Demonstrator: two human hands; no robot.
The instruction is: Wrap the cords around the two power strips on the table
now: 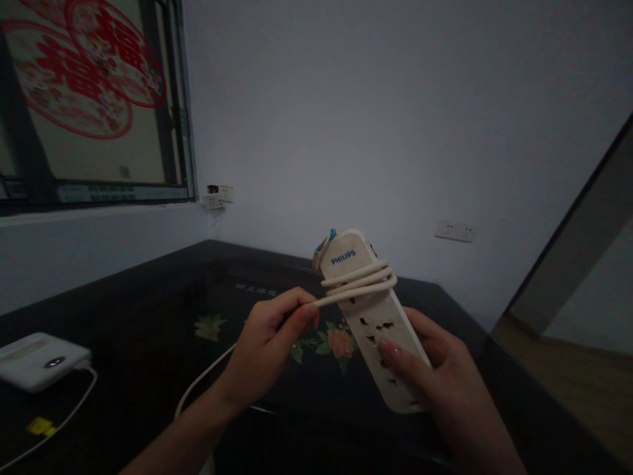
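the head view looks forward over a table (148,316).

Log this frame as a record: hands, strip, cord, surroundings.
left hand: pinching cord
right hand: gripping power strip, thumb on socket face
cord: wrapped several turns around strip, below PHILIPS print
strip pose: tilted, held over dark table
table, left: white box with cable attached
back wall: outlet plate at right

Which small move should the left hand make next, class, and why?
Probably the left hand should carry the cord once more around the strip: several turns already circle it near the upper end, that hand pinches the length leading off, and the right hand grips lower down.
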